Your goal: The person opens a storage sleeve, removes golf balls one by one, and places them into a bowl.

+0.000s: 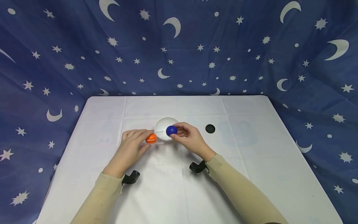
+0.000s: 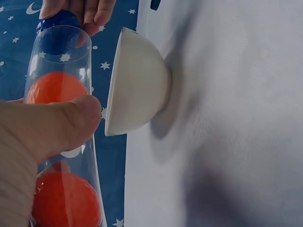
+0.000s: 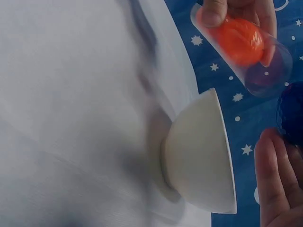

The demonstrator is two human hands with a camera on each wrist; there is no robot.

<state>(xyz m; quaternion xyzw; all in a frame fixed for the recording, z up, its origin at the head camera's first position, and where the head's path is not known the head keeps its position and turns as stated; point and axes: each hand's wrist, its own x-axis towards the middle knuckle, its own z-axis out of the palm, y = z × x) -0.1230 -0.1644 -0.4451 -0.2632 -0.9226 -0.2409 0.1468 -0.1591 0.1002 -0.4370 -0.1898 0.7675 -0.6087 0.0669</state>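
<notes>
My left hand [image 1: 129,149] grips a clear plastic tube [image 1: 160,134], its thumb [image 2: 71,120] across the side. Inside the tube are orange balls: one [image 2: 57,87] by the thumb and another [image 2: 66,201] lower down. The tube's open end points toward my right hand [image 1: 193,139]. Between thumb and fingers that hand pinches a dimpled blue golf ball [image 1: 172,131], close to the tube's mouth; whether they touch I cannot tell. A white bowl [image 1: 160,123] stands upright on the table beneath the ball and the tube's end. The bowl's inside is only partly visible.
A black disc [image 1: 210,128] lies on the white-covered table [image 1: 179,193], to the right of the bowl. Black wrist-worn devices [image 1: 131,177] hang below both sleeves. A blue curtain [image 1: 195,31] with moons and stars surrounds the table's back and sides.
</notes>
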